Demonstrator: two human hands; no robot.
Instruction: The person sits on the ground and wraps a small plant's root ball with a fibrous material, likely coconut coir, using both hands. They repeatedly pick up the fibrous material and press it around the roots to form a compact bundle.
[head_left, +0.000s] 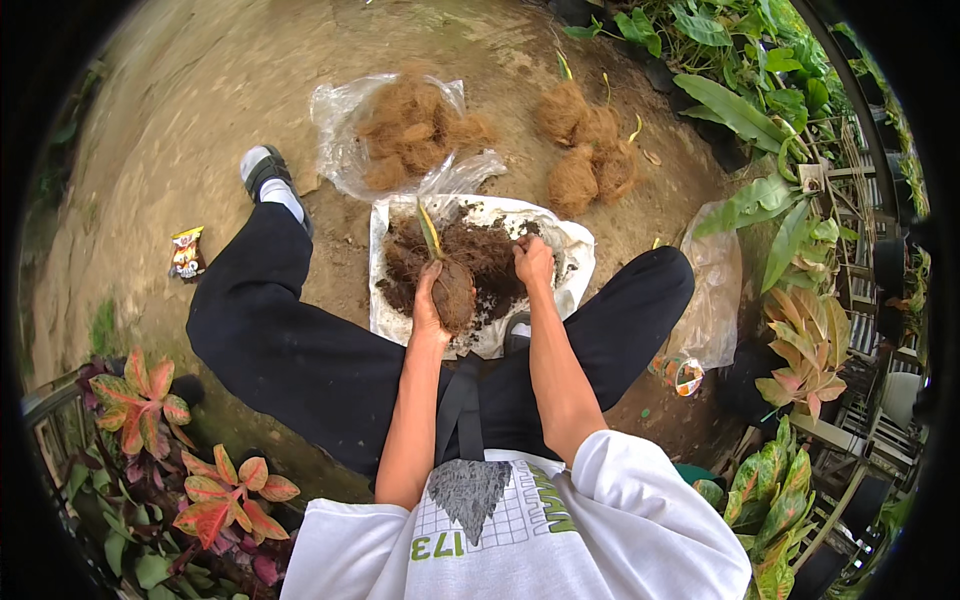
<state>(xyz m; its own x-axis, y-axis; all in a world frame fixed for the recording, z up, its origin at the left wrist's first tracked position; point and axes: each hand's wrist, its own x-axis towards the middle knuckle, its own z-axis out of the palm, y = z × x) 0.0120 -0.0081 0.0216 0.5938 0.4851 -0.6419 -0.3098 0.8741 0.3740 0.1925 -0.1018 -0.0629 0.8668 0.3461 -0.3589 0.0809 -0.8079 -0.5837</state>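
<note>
My left hand (431, 306) holds a brown fibre-wrapped root ball (454, 297), from which a green and yellow leaf (430, 231) points up and away from me. My right hand (534, 261) has its fingers curled at the right part of an open white sack (577, 238); whether something small is pinched in them cannot be told. Dark soil and loose fibre (487, 255) lie in the sack, under and between both hands.
Beyond the sack, a clear plastic bag (335, 127) holds coconut fibre clumps (409, 124). Several fibre balls with shoots (574, 180) stand right of it. A snack packet (187, 253), plastic sheet (712, 292), plastic cup (686, 375) and potted plants surround me.
</note>
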